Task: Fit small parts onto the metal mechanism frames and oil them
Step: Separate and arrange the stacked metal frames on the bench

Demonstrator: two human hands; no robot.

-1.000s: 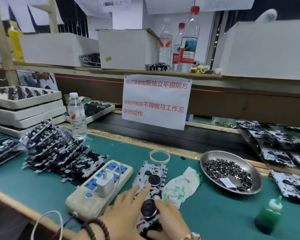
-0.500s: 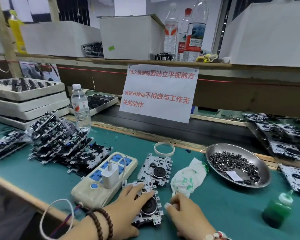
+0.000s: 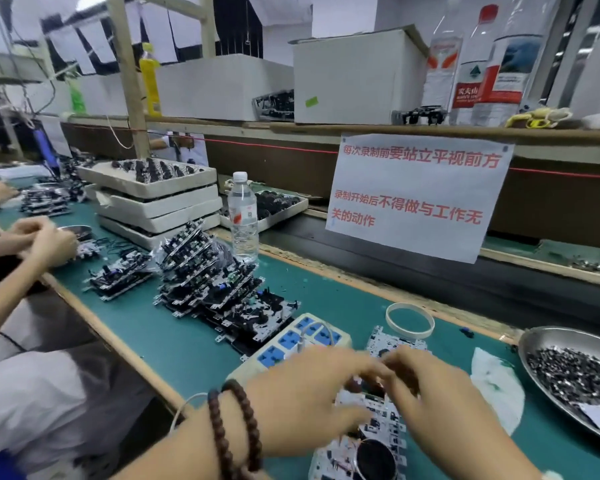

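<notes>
Two metal mechanism frames lie on the green mat in front of me. The near frame (image 3: 371, 427) carries a black round wheel (image 3: 371, 462) at its front end. The far frame (image 3: 395, 342) lies just behind it and is mostly covered. My left hand (image 3: 302, 400), with a bead bracelet on the wrist, reaches over the near frame. From the right, my right hand (image 3: 440, 403) comes in to meet it. Their fingertips come together above the gap between the two frames. Motion blur hides whether the fingers hold anything.
A steel dish (image 3: 534, 341) of small dark parts sits at the right, with crumpled white plastic (image 3: 492, 379) beside it. A power strip (image 3: 291, 341), a white ring (image 3: 409, 320), a frame pile (image 3: 215, 289), a water bottle (image 3: 243, 216) and foam trays (image 3: 153, 199) stand left and behind. Another person's hands (image 3: 42, 237) work at far left.
The view has swung left. Both hands have moved forward from the near frame's sides, and their fingertips now meet above its far end. The near frame stays on the mat.
</notes>
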